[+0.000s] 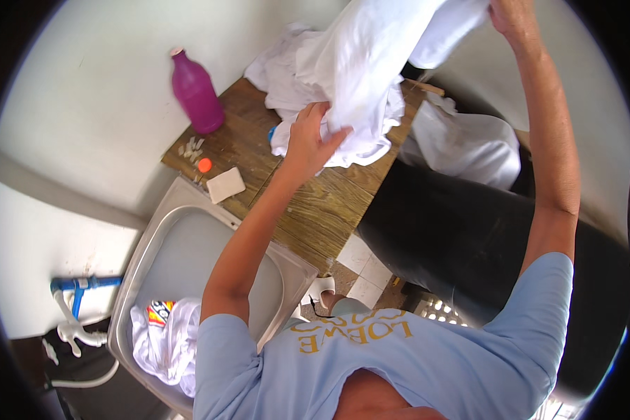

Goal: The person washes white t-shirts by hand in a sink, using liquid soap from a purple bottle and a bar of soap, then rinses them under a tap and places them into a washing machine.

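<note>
At the upper right, my right hand (514, 21) is closed on the edge of a white garment (378, 52) and holds it raised. The cloth hangs from there down to the left, over a heap of white clothes (290, 63) on the wooden tabletop (322, 213). My left hand (313, 140) is at the heap's near side, thumb and fingers apart, against the hanging white cloth. Its fingertips are partly hidden, and no grip shows. The garment's upper end runs out of the picture.
A purple bottle (197, 94), an orange cap (204, 165) and a pale bar (226, 185) stand left. A metal sink (136, 280) nearer me holds white cloth (171, 350) beside a blue pipe (84, 284). Right are a black rounded surface (441, 224) and more white cloth (469, 147).
</note>
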Demonstrator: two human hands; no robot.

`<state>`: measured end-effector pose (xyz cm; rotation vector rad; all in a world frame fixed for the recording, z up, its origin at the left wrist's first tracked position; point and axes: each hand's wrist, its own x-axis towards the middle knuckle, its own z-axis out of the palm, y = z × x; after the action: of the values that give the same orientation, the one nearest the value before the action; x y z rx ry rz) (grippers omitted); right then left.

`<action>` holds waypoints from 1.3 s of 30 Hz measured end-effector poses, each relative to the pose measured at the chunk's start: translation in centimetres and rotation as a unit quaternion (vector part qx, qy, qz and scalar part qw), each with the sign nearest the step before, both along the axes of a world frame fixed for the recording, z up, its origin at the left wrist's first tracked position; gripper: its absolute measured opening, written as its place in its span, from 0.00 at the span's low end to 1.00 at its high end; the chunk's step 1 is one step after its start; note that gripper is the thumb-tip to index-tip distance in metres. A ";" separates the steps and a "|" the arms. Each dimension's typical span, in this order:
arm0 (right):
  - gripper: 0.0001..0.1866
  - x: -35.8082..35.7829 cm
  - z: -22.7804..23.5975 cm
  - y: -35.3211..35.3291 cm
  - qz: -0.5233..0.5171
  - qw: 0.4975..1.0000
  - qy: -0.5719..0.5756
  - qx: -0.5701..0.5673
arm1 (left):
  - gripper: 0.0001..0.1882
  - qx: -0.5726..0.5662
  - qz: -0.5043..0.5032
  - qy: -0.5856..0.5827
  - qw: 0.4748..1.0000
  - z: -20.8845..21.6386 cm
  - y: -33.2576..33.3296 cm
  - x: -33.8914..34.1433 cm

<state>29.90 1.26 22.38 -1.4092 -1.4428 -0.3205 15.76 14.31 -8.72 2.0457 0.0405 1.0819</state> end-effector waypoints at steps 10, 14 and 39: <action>0.15 -2.0 6.3 -21.3 -0.435 0.888 -0.146 -0.024 | 0.09 -0.159 -0.233 -0.051 0.958 13.2 0.1 0.6; 0.18 -3.7 5.4 -26.4 -0.524 0.850 -0.040 -0.033 | 0.13 -0.091 -0.220 0.024 0.971 16.4 0.2 -0.6; 0.14 -12.9 -10.9 -31.9 -0.080 0.865 0.496 0.012 | 0.39 -0.523 -0.221 0.311 0.762 -10.0 -25.7 -10.0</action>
<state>16.99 -30.66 11.50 -1.3502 -0.4669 0.2786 5.81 -11.41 -18.72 1.1565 0.3891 -0.0480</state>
